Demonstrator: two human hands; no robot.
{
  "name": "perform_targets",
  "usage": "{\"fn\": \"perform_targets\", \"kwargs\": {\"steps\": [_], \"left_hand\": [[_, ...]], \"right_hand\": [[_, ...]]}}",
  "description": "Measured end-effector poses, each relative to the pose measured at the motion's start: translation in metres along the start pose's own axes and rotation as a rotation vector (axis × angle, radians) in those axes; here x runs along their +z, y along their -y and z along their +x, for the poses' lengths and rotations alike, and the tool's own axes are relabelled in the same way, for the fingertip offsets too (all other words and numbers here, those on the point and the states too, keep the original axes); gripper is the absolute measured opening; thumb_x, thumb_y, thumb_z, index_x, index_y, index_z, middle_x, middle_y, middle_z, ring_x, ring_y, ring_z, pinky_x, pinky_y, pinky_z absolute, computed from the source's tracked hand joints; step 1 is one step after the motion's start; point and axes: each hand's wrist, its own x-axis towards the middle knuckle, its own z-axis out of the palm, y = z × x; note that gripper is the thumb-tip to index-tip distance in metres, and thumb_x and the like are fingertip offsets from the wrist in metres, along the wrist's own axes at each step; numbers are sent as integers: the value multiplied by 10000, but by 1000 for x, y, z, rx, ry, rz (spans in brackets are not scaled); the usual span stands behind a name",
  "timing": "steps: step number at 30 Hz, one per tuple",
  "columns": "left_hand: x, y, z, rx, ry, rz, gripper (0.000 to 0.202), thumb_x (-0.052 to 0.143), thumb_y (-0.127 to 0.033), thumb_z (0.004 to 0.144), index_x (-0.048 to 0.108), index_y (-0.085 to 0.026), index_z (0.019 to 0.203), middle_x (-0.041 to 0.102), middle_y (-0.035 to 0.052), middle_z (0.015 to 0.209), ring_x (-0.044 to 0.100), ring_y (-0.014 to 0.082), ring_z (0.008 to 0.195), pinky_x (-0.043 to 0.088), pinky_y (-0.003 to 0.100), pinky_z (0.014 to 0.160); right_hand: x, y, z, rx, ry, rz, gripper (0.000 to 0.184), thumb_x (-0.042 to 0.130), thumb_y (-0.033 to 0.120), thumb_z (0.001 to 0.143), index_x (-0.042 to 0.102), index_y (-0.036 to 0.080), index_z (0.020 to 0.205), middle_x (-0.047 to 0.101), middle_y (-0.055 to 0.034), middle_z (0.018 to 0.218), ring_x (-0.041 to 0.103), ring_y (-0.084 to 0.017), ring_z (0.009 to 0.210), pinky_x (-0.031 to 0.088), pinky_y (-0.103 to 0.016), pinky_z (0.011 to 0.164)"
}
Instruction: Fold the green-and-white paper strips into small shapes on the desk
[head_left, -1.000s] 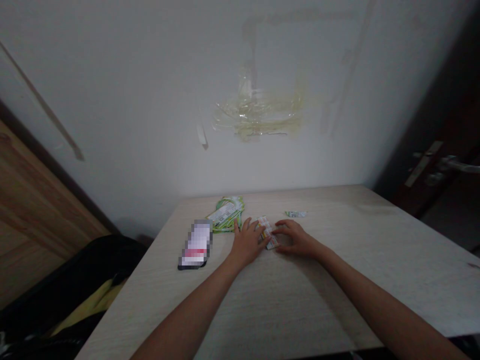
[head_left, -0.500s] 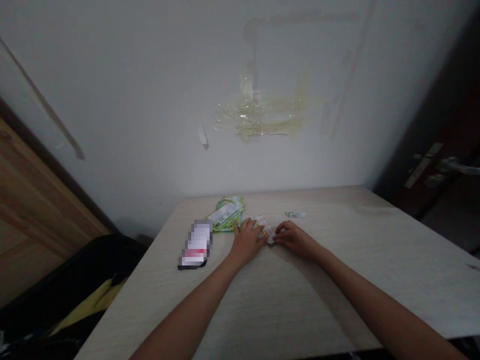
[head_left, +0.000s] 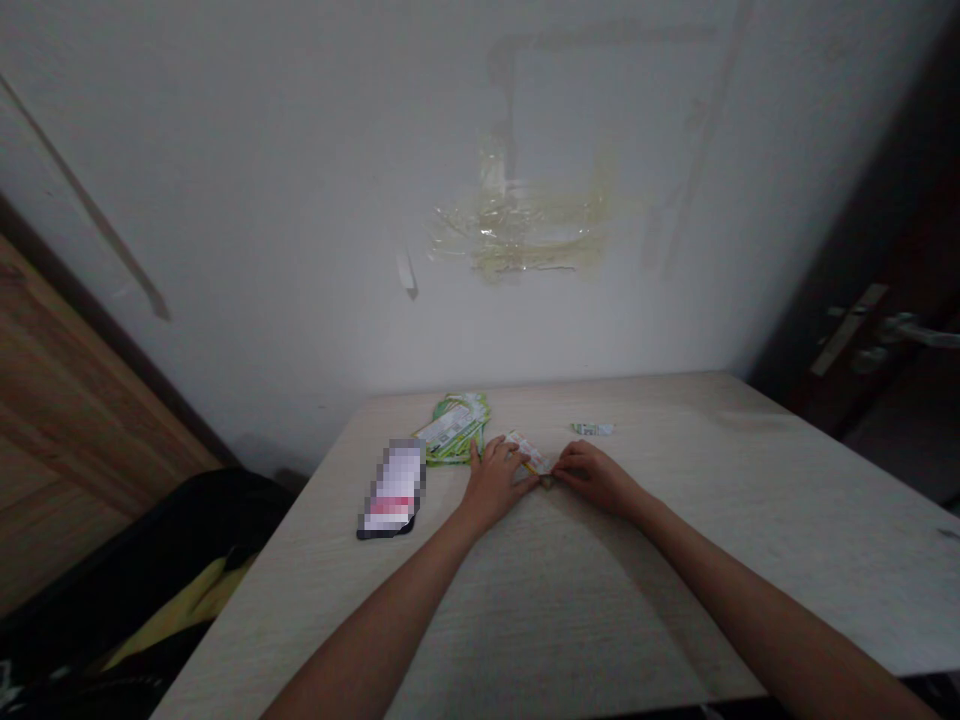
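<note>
A small white packet with pinkish print (head_left: 523, 443) lies on the table under and between my two hands. My left hand (head_left: 491, 485) holds it down, fingers over its left side and thumb stretched to the near end. At that near end, my right hand (head_left: 596, 478) pinches the packet's edge between thumb and fingertips. The near end looks folded up and darker, partly hidden by the fingertips. Just beyond my left hand is a pile of green-and-white packets (head_left: 455, 425).
A phone with a blurred screen (head_left: 390, 495) lies left of my left hand. A torn-looking green-and-white strip (head_left: 592, 429) rests beyond my right hand. The pale wooden table (head_left: 525, 620) meets a wall with old tape (head_left: 525, 230) at its far edge.
The near end of the packet has been turned up, so less of its printed face shows. My left thumb and right fingertips have come closer together there.
</note>
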Motion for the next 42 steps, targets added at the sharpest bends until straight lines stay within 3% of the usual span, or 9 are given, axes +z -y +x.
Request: {"fn": "perform_targets", "kwargs": {"steps": [6,10,14,19,22,28,31,37,42], "left_hand": [[-5,-3,0,-5,-3,-17,254,534,-476,908,646,-314,1068,577,23,1276,364,275,1328,88,665,1114],[-6,-3,0,-1,-2,-1,253,561,-482,890,642,-317,1065,569,18,1288,361,275,1331,99,657,1113],[-4,-4,0,-33,-49,30,538,627,-488,834,487,-297,1317,497,77,1387,350,291,1346,146,633,1118],[-3,-6,2,-84,-105,62,856,673,-523,772,292,-202,1468,309,174,1518,253,341,1409,180,601,1128],[-2,-6,3,-91,-105,74,929,684,-534,760,247,-168,1494,213,210,1552,194,369,1430,191,595,1127],[-1,-3,1,-22,-11,108,553,563,-548,858,494,-316,1356,329,118,1515,225,361,1416,158,645,1107],[0,-3,-1,16,8,109,403,514,-515,900,572,-365,1269,395,63,1476,257,335,1401,137,659,1105],[0,-2,-2,59,49,39,364,507,-377,930,544,-387,1292,455,16,1455,316,281,1383,51,691,1109],[-2,0,-2,86,111,-12,382,449,-358,961,499,-378,1339,486,12,1442,357,260,1380,15,702,1105]], "right_hand": [[-1,5,0,-29,4,-18,221,622,392,866,733,231,970,665,-67,883,602,-189,839,471,-319,777],[2,3,2,-9,1,-47,182,577,304,892,740,223,887,667,-58,816,598,-185,807,465,-304,753],[7,0,2,99,-69,-3,140,582,217,847,711,207,900,673,-48,821,606,-190,803,471,-311,770],[9,-2,1,180,-161,48,595,569,142,794,456,231,1372,682,-52,959,613,-193,852,477,-341,833],[5,-1,1,168,-132,-52,639,545,126,791,433,258,1406,672,-74,1076,604,-216,944,460,-360,877],[1,-3,1,143,-57,-311,360,574,177,805,685,217,1146,660,-92,891,574,-247,917,440,-397,872],[2,-7,-1,149,-88,-328,263,594,234,824,736,204,1044,640,-121,933,568,-259,937,459,-408,861],[3,-12,-1,27,-143,-170,184,597,179,811,742,206,920,632,-121,1183,541,-278,1155,418,-478,1013],[3,-11,0,45,-53,-73,259,536,175,857,708,206,1049,695,-91,1090,598,-238,1088,396,-467,1041]]}}
